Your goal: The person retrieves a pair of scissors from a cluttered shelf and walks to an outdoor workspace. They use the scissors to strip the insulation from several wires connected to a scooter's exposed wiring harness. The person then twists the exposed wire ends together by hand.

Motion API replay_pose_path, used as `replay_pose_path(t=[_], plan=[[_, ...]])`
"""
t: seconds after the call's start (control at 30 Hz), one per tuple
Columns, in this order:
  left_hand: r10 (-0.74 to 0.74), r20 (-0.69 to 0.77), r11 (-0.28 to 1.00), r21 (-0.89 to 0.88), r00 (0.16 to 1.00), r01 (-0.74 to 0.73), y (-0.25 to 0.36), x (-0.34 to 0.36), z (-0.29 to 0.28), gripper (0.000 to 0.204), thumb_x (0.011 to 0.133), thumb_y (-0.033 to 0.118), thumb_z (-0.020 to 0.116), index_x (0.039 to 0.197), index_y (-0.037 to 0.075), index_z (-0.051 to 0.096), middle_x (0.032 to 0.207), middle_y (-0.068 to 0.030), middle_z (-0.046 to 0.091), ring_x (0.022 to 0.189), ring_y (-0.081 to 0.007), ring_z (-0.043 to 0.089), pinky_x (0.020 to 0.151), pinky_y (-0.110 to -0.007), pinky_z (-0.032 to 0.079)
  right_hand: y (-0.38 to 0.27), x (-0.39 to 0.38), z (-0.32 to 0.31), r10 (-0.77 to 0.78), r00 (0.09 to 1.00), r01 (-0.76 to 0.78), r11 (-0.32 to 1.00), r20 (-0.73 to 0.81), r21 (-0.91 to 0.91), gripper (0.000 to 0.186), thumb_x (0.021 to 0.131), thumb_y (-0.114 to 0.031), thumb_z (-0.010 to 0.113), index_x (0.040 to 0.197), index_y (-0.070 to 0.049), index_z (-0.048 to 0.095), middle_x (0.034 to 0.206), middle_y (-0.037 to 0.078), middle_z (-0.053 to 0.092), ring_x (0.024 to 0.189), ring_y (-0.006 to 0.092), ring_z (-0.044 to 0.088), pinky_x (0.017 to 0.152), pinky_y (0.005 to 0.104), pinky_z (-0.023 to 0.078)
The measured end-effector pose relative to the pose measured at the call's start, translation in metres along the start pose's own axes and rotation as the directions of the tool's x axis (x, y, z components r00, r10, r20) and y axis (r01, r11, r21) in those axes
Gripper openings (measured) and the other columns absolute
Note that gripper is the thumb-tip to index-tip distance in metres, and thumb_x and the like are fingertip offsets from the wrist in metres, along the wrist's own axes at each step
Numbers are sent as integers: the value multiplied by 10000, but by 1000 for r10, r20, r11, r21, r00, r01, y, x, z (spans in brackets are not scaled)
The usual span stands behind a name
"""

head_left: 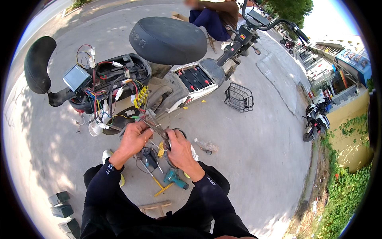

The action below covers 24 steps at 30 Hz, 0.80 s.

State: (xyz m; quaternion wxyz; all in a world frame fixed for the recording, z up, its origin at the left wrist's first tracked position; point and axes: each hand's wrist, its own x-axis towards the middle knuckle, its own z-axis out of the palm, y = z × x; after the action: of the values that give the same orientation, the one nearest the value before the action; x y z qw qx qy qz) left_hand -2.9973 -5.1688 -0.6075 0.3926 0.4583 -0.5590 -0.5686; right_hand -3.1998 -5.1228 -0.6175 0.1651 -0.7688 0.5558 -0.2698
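The person wears a dark top (106,221), black or very deep navy. Its left sleeve (100,189) and right sleeve (215,195) are long and close-fitting, each with small white lettering (211,181) by the snug cuff (200,180). The trousers (219,175) are black. White shoes (106,155) with yellow-green parts show only partly. The left grip (135,140) and right grip (181,151) are bare.

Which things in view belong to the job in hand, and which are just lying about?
Likely the job: scissors-like tool in the right hand, electric scooter, exposed wiring; teal power drill and yellow T-handle tool, set down.

Likely just lying about: black wire basket, clear plastic bottle.
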Motion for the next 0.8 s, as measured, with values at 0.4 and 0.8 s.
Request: replay_pose_path(t=[0.4, 0.8], plan=[[-79, 132, 973, -205, 988, 105, 7, 10, 10, 183, 991, 181, 596, 998, 3, 638, 760, 53, 531, 692, -59, 412, 625, -246, 359, 3, -5, -2, 270, 946, -323, 736, 180, 595, 360, 936, -118, 654, 1264, -56, 520, 920, 100, 613, 752, 241, 593, 681, 360, 496], [6, 54, 997, -81, 999, -2, -4, 0, -2, 202, 1006, 204, 641, 1059, 10, 635, 808, 41, 571, 700, -24, 475, 609, -222, 378, 10, -3, -33, 475, 864, -337, 297, 168, 894, 424, 936, -166, 703, 1285, 2, 531, 892, 82, 645, 768, 169, 641, 691, 299, 511]])
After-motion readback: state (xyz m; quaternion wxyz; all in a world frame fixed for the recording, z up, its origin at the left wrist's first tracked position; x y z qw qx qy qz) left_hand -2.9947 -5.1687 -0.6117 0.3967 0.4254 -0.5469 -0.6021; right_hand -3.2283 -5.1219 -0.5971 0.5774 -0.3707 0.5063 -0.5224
